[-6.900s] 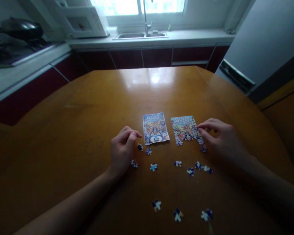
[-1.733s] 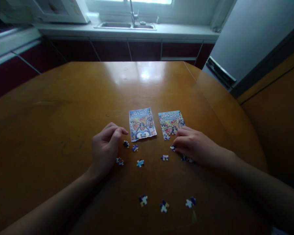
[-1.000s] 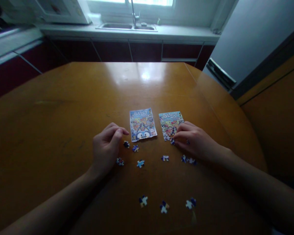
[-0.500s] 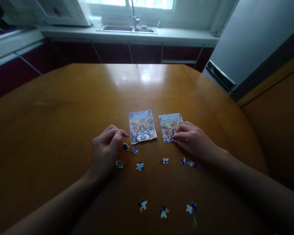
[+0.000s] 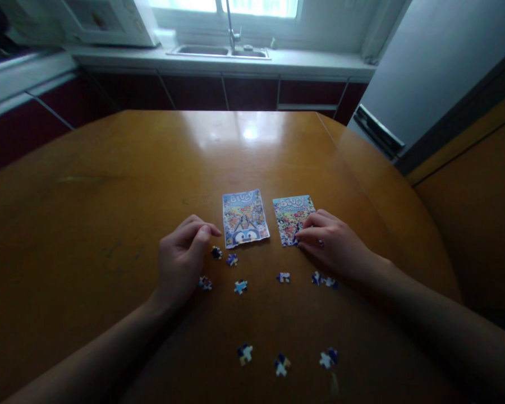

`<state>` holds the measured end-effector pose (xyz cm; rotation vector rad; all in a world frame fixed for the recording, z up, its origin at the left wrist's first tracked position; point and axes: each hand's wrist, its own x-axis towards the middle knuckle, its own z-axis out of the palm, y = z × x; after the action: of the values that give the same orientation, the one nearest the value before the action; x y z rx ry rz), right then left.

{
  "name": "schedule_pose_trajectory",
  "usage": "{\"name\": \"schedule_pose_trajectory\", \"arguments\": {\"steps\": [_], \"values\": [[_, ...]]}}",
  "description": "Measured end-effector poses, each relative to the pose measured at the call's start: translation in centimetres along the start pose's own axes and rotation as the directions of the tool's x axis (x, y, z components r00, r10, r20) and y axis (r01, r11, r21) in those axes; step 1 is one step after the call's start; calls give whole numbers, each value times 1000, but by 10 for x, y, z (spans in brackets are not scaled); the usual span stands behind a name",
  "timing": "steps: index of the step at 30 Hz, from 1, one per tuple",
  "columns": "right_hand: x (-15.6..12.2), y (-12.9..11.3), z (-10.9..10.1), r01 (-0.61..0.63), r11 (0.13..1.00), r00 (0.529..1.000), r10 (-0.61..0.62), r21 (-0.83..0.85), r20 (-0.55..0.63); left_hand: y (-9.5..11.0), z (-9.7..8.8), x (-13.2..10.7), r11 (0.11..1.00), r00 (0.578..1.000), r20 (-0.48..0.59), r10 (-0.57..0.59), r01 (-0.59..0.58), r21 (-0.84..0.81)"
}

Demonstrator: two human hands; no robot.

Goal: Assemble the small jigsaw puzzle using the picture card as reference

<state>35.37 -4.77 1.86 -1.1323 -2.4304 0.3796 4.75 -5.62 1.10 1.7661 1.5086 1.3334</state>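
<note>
A partly built jigsaw puzzle (image 5: 287, 216) with a colourful crowd of characters lies right of centre. My right hand (image 5: 332, 241) is over its lower right corner, covering it. Its thumb and fingers pinch a small dark-blue puzzle piece (image 5: 295, 239) at the puzzle's lower edge. Left of the puzzle is a creased picture sheet (image 5: 244, 216) with similar art and a blue dog's face at the bottom. My left hand (image 5: 185, 252) rests on the table beside this sheet, curled closed with thumb against the fingers and nothing visible in it. Near it lie loose puzzle pieces (image 5: 232, 260).
More loose pieces lie toward me on the wooden table (image 5: 151, 168), including a light-blue one (image 5: 240, 287), a white and purple one (image 5: 283, 277), and a spread-out row (image 5: 281, 365) nearest me. Beyond the table are a counter with a sink (image 5: 202, 50) and a fridge (image 5: 437, 67).
Almost nothing differs. My right fingertips have shifted very slightly left at the puzzle's lower edge; my left hand stays beside the sheet.
</note>
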Motion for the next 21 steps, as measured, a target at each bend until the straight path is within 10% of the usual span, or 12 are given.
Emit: {"name": "schedule_pose_trajectory", "arguments": {"steps": [14,21], "values": [[-2,-5,-5,-23,1000,998,23,3,64,-1,-1,-1,1000,1000,-3,-21,21,-10],[-2,3,-6,-70,994,983,84,88,-162,1,0,0,1000,1000,-3,-23,23,-5]]}}
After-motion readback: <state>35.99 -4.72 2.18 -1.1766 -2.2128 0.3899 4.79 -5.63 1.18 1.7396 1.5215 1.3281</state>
